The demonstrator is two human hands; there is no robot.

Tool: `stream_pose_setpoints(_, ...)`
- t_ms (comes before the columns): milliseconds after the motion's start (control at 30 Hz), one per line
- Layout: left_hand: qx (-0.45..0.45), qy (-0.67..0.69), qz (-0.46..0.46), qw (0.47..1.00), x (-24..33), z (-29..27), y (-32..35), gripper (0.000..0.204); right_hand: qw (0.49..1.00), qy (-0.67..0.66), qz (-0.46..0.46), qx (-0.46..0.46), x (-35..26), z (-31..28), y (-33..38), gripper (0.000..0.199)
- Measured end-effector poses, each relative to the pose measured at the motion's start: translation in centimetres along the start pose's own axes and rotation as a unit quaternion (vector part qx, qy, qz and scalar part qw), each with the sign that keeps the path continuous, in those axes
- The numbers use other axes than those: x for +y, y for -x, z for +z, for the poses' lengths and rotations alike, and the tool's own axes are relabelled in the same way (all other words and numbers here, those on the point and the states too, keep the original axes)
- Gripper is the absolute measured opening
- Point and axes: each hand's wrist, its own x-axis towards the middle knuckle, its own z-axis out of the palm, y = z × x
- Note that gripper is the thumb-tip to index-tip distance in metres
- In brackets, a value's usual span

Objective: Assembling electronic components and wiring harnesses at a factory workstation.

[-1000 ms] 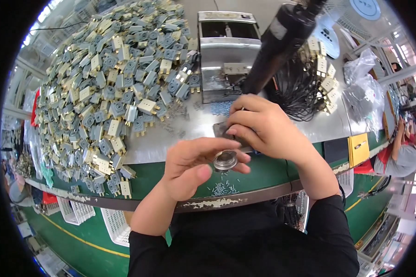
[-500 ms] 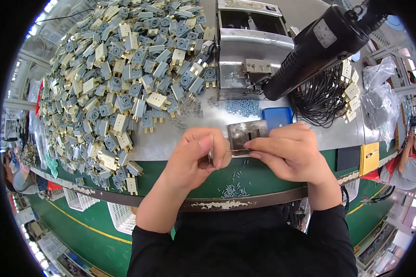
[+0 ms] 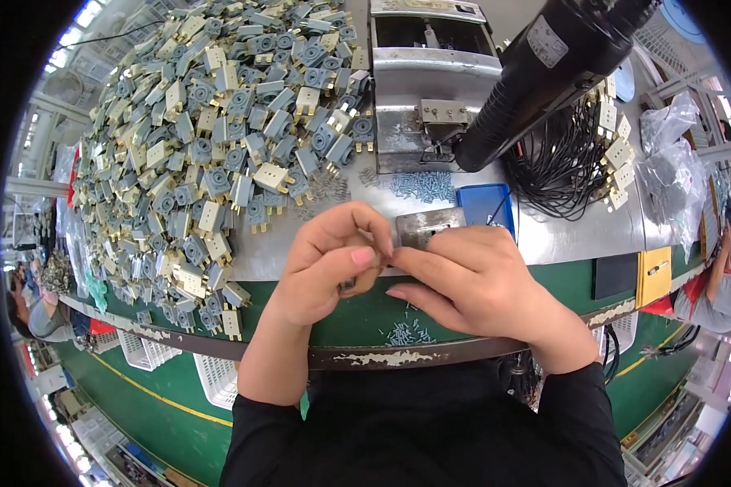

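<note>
My left hand (image 3: 321,268) is closed above the green table edge, its fingers curled around something small and dark that I cannot make out. My right hand (image 3: 483,280) reaches across to it, index fingertip meeting the left fingertips. Its thumb is stretched out apart from the index finger, with nothing visible between them. Just beyond the right hand lies a metal block (image 3: 414,223), partly covered by the fingers. A blue tray (image 3: 473,197) is behind that hand. Below the hands, small screws (image 3: 406,333) are scattered on the green surface.
A large heap of grey and cream plug housings (image 3: 219,122) fills the left side. Small springs (image 3: 325,191) lie beside more bluish screws (image 3: 422,187). A black cylindrical power tool (image 3: 516,89) slants over a metal machine (image 3: 430,73). Black cables (image 3: 552,174) lie at right.
My right hand has moved left to meet the left hand, and its thumb has parted from the index finger. The thin piece it pinched no longer shows there. The left hand has turned slightly.
</note>
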Motion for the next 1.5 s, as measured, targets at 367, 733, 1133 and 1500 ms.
stream_pose_setpoints(367,-0.071,0.02,-0.103,0.992,-0.7,0.6,-0.7,0.024,0.999,0.01,-0.016,0.035,0.1,-0.4,1.1,0.025)
stream_pose_setpoints(733,0.018,0.116,-0.138,0.983,-2.3,0.1,-1.2,0.035,0.98,0.16,-0.103,0.06,1.3,-1.3,1.9,0.029)
stream_pose_setpoints(1133,-0.017,0.151,0.026,0.988,-3.9,1.6,-0.9,0.042,0.994,-0.047,-0.002,0.1,1.1,-1.3,2.0,0.022)
stream_pose_setpoints(1500,-0.075,0.235,-0.066,0.967,-3.9,1.2,-1.0,0.048,0.995,-0.068,0.02,0.064,0.8,-1.5,2.0,0.019)
